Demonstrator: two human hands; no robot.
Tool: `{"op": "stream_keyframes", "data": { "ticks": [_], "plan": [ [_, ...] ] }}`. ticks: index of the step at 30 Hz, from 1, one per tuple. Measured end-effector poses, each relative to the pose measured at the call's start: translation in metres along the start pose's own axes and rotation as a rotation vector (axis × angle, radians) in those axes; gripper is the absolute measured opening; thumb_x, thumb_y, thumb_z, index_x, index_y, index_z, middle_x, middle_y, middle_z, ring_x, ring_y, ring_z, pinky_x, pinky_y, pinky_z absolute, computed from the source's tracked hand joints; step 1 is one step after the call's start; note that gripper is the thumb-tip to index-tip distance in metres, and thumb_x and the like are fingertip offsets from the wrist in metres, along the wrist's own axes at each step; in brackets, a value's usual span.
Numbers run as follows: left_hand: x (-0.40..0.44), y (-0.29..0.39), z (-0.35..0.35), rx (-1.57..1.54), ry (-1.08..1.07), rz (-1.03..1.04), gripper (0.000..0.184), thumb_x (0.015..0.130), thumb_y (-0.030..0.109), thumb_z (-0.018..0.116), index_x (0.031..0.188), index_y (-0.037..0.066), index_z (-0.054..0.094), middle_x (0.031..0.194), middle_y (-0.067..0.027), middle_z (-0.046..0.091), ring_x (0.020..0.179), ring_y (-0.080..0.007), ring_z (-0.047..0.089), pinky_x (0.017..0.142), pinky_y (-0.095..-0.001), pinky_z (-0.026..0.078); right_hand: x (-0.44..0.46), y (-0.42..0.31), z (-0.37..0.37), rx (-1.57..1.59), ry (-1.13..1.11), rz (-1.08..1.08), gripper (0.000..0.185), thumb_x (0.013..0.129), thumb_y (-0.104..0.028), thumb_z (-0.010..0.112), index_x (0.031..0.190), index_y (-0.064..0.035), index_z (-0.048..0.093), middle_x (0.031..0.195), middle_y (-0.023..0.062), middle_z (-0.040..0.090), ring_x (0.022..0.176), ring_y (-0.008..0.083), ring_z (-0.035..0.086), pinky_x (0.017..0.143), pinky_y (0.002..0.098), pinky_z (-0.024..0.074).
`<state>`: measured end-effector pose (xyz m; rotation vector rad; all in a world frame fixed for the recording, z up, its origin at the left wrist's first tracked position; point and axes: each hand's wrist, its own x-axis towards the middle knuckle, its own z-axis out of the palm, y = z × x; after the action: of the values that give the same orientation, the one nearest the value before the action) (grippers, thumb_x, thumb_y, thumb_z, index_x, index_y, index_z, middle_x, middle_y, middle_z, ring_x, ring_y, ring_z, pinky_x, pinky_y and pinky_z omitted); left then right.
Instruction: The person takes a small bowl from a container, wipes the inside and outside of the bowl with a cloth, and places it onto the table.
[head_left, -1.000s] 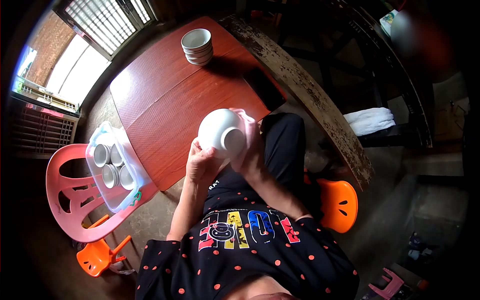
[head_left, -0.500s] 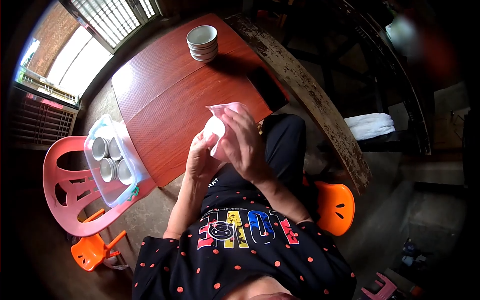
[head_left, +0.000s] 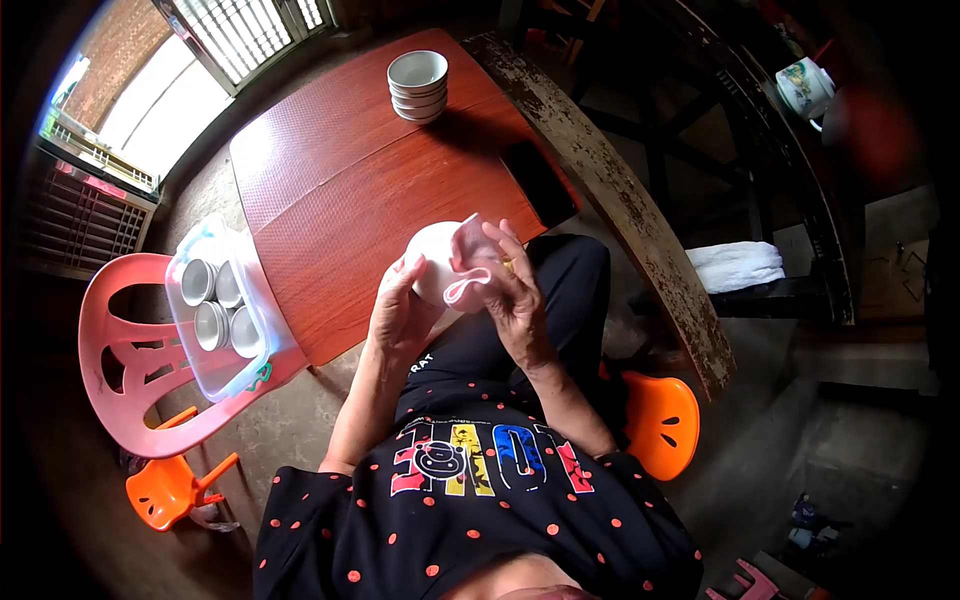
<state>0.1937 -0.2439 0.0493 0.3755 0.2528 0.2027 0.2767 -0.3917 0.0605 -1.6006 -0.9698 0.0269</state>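
Observation:
A white bowl [head_left: 430, 258] is held over the near edge of the table. My left hand [head_left: 397, 305] grips its left side, thumb and fingers closed on the rim. Folded in my right hand [head_left: 515, 310] is a pink cloth [head_left: 473, 248], pressed against the right side of the bowl. The bowl's inside is turned out of sight, and the cloth covers part of it. Farther back on the table stands a stack of white bowls [head_left: 418, 88].
The red-brown table [head_left: 330, 230] lies ahead. On the pink chair [head_left: 120, 340] at left sits a clear plastic bin [head_left: 255, 375] with several stacked bowls [head_left: 212, 325]. A worn wooden bench [head_left: 620, 200] runs along the right. Orange chairs [head_left: 662, 425] and a white towel [head_left: 735, 267] are nearby.
My right hand has shifted right with the cloth and its fingers have spread somewhat. More of the bowl's white surface now shows, and the bowl has turned in my left hand.

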Motion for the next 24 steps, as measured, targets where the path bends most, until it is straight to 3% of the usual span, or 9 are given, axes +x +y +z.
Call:
{"op": "stream_keyframes", "data": {
  "ticks": [6, 8, 9, 13, 15, 17, 19, 22, 24],
  "plan": [
    [-0.006, -0.013, 0.017, 0.193, -0.046, -0.009, 0.044, 0.09, 0.023, 0.057, 0.126, 0.0, 0.047, 0.12, -0.011, 0.057, 0.11, -0.0225, 0.056, 0.097, -0.0391, 0.044, 0.026, 0.006, 0.005, -0.14, -0.017, -0.139, 0.03, 0.098, -0.021, 0.042, 0.109, 0.0001, 0.059, 0.121, 0.0201, 0.054, 0.115, 0.0354, 0.051, 0.096, 0.0407, 0.0415],
    [-0.009, -0.02, 0.008, 0.163, -0.129, 0.007, 0.043, 0.088, 0.017, 0.061, 0.124, -0.002, 0.048, 0.118, -0.0121, 0.058, 0.108, -0.0221, 0.057, 0.096, -0.0386, 0.044, 0.042, 0.008, 0.004, 0.078, -0.049, -0.013, 0.032, 0.097, -0.018, 0.037, 0.105, 0.0039, 0.058, 0.1, 0.019, 0.062, 0.093, 0.03, 0.061, 0.086, 0.0362, 0.0468],
    [-0.01, -0.023, 0.009, 0.214, -0.104, 0.01, 0.042, 0.087, 0.016, 0.062, 0.122, -0.003, 0.049, 0.117, -0.0126, 0.058, 0.107, -0.0221, 0.057, 0.096, -0.0383, 0.044, 0.051, -0.004, -0.004, 0.311, -0.155, 0.366, 0.035, 0.098, -0.021, 0.035, 0.103, 0.0044, 0.059, 0.095, 0.017, 0.063, 0.089, 0.0247, 0.062, 0.083, 0.0337, 0.0477],
    [-0.009, -0.021, 0.007, 0.345, -0.082, 0.047, 0.046, 0.084, 0.016, 0.067, 0.121, -0.004, 0.05, 0.114, -0.013, 0.059, 0.107, -0.0229, 0.058, 0.096, -0.0384, 0.045, 0.046, 0.017, -0.002, 0.543, -0.165, 0.528, 0.038, 0.099, -0.025, 0.035, 0.107, 0.0039, 0.058, 0.102, 0.0171, 0.062, 0.092, 0.0242, 0.061, 0.085, 0.033, 0.0479],
    [-0.008, -0.015, 0.011, 0.204, -0.039, 0.03, 0.047, 0.083, 0.019, 0.068, 0.122, -0.001, 0.05, 0.113, -0.0121, 0.06, 0.106, -0.0229, 0.059, 0.096, -0.0392, 0.046, 0.035, -0.003, 0.016, 0.126, 0.095, 0.153, 0.031, 0.097, -0.022, 0.042, 0.109, 0.0026, 0.058, 0.112, 0.0179, 0.059, 0.106, 0.0287, 0.056, 0.094, 0.0363, 0.0436],
    [-0.008, -0.014, 0.0, 0.158, -0.098, 0.026, 0.045, 0.084, 0.02, 0.067, 0.121, 0.001, 0.051, 0.112, -0.0102, 0.061, 0.106, -0.0222, 0.059, 0.094, -0.0393, 0.047, 0.021, -0.013, 0.022, -0.408, 0.0, -0.186, 0.023, 0.091, -0.015, 0.052, 0.108, -0.002, 0.06, 0.12, 0.015, 0.056, 0.121, 0.0329, 0.045, 0.104, 0.044, 0.0331],
    [-0.012, -0.01, -0.01, 0.148, -0.125, -0.078, 0.042, 0.085, 0.019, 0.066, 0.12, 0.001, 0.051, 0.111, -0.0094, 0.061, 0.106, -0.0217, 0.059, 0.093, -0.0385, 0.048, 0.022, -0.008, 0.018, -0.405, -0.116, -0.287, 0.02, 0.088, -0.011, 0.05, 0.102, -0.0026, 0.061, 0.117, 0.0156, 0.059, 0.113, 0.0351, 0.052, 0.101, 0.0457, 0.0359],
    [-0.014, -0.015, -0.016, 0.351, -0.179, -0.12, 0.039, 0.085, 0.012, 0.065, 0.118, -0.003, 0.053, 0.112, -0.0118, 0.061, 0.105, -0.0221, 0.059, 0.094, -0.0371, 0.047, 0.045, 0.024, 0.005, 0.036, -0.237, -0.288, 0.023, 0.084, -0.018, 0.051, 0.093, -0.0003, 0.062, 0.102, 0.0168, 0.064, 0.095, 0.0343, 0.062, 0.092, 0.0416, 0.0458],
    [-0.019, -0.009, -0.003, 0.425, -0.24, -0.159, 0.038, 0.083, 0.01, 0.067, 0.115, -0.007, 0.055, 0.111, -0.0134, 0.061, 0.104, -0.0221, 0.059, 0.096, -0.0372, 0.044, 0.05, 0.019, -0.007, 0.52, -0.4, 0.129, 0.019, 0.083, -0.016, 0.054, 0.092, 0.0004, 0.06, 0.097, 0.0163, 0.065, 0.092, 0.0282, 0.063, 0.087, 0.0387, 0.0481]
  ]
}}
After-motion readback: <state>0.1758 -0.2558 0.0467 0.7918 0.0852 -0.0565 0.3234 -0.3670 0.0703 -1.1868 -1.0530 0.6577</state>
